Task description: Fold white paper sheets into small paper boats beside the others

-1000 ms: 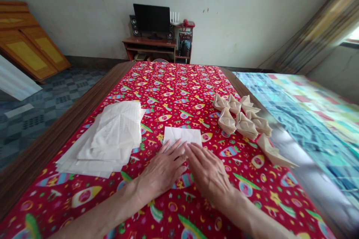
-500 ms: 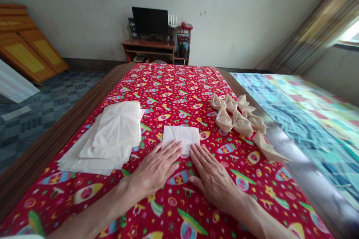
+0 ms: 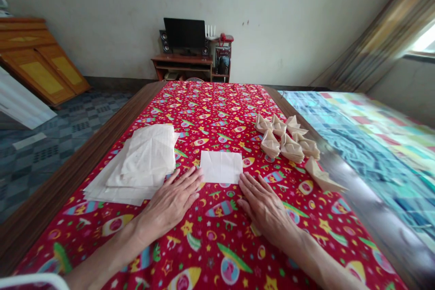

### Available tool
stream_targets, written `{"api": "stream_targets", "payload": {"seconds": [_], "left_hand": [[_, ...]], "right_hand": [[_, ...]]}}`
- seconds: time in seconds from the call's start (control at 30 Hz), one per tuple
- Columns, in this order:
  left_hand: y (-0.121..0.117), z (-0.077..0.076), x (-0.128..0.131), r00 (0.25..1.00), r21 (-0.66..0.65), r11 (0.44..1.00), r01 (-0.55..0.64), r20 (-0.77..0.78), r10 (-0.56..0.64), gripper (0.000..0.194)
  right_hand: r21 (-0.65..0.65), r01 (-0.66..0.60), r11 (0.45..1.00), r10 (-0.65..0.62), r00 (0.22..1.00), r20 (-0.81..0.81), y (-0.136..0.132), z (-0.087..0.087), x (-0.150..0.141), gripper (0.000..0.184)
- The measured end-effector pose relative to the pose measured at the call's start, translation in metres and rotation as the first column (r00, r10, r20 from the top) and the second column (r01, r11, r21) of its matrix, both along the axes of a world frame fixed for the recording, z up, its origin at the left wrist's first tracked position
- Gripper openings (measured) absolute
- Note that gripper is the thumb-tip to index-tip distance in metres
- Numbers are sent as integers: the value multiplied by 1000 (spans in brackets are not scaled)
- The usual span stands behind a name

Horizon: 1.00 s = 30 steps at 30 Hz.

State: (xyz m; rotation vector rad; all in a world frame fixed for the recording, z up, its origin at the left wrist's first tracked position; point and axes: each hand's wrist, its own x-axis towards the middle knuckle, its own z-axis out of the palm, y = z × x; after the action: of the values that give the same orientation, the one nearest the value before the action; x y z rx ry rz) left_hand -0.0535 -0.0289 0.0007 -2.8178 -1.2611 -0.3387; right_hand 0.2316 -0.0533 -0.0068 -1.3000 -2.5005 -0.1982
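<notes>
A folded white sheet of paper (image 3: 221,167) lies flat as a rectangle in front of me, with faint creases across it. My left hand (image 3: 178,195) rests open on the cloth, its fingertips at the paper's lower left corner. Flat and open too, my right hand (image 3: 261,197) has its fingertips by the lower right corner. To the left sits a stack of thin, creased white papers (image 3: 146,152), close to my left fingers. Several folded paper boats (image 3: 291,147) stand grouped at the right, and a single folded paper boat (image 3: 324,176) lies nearer me.
A red patterned cloth (image 3: 217,113) covers the wooden table (image 3: 50,170). A bed with a colourful sheet (image 3: 356,145) adjoins the right side. Against the far wall stands a desk (image 3: 181,61) with a monitor (image 3: 185,34). A wooden cabinet (image 3: 47,70) is at the left.
Both hands have slid apart off the paper, the left one leftwards and the right one slightly rightwards. More of the paper's lower edge shows. The camera view has shifted a little.
</notes>
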Motion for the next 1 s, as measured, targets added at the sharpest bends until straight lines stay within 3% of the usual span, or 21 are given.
{"api": "stream_targets", "payload": {"seconds": [0.23, 0.43, 0.67, 0.83, 1.0], "left_hand": [[21, 14, 16, 993, -43, 998, 47, 106, -42, 26], [35, 10, 32, 991, -55, 997, 45, 130, -37, 28], [35, 11, 30, 993, 46, 995, 90, 73, -94, 25], [39, 8, 24, 987, 95, 992, 81, 132, -93, 36], [52, 1, 15, 980, 114, 991, 76, 173, -95, 44]], "right_hand": [[-61, 66, 996, -66, 998, -5, 20, 20, -33, 13], [8, -51, 999, 50, 996, 74, 35, 16, -64, 17], [28, -89, 996, 82, 978, 192, 36, 16, -64, 22], [10, -82, 997, 83, 996, -21, 42, 13, -51, 17], [58, -265, 962, 271, 924, -270, 51, 14, -30, 24]]}}
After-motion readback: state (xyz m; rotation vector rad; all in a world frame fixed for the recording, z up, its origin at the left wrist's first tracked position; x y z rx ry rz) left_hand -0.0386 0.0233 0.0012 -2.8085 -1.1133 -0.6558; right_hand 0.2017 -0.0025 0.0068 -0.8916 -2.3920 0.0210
